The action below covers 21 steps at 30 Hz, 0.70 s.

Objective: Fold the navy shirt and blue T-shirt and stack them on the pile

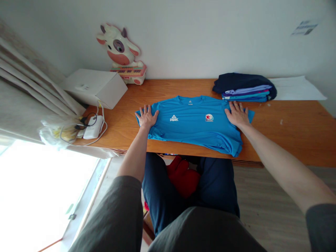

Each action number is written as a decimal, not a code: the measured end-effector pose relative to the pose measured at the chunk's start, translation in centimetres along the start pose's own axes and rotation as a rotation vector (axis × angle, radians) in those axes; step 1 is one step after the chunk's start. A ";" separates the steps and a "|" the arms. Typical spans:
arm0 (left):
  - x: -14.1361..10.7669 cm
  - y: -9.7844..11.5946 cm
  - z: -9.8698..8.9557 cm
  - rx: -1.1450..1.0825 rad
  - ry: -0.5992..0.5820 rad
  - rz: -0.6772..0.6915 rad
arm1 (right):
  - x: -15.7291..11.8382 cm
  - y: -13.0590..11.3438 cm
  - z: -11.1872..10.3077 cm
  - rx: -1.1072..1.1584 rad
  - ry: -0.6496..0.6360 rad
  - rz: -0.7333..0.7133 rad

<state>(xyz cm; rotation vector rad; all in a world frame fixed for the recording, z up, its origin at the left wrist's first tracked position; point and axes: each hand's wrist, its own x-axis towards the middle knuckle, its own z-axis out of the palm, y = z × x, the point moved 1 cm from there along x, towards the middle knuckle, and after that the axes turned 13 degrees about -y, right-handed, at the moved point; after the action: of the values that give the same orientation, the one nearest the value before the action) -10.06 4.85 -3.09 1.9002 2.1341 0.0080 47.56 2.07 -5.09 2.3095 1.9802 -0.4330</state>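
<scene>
A blue T-shirt lies front side up on the wooden table, its collar toward the wall and its lower part bunched near the table's front edge. White lettering and a round badge with a red star show on its chest. My left hand rests flat on the left sleeve area with its fingers spread. On the right sleeve area lies my right hand, also flat, with its fingers apart. Neither hand grips the cloth.
Folded clothes are stacked at the back right, beside white paper. A white box, a cow-shaped toy keyboard, a white charger with cables and a plastic bag are at the left.
</scene>
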 end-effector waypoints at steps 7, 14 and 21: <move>0.4 -0.2 0.2 0.009 -0.003 -0.002 | -0.4 -0.3 -0.3 0.046 0.008 -0.006; 0.4 -0.2 0.2 0.003 -0.027 -0.004 | 0.0 -0.1 -0.1 0.007 -0.006 0.005; 0.5 -0.2 0.2 0.005 -0.024 -0.007 | -0.5 -0.6 -0.5 0.000 -0.002 0.010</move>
<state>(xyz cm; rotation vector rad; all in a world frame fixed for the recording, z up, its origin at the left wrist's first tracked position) -10.28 5.29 -3.46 1.8860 2.1267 -0.0216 46.98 1.82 -4.37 2.3169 1.9663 -0.4345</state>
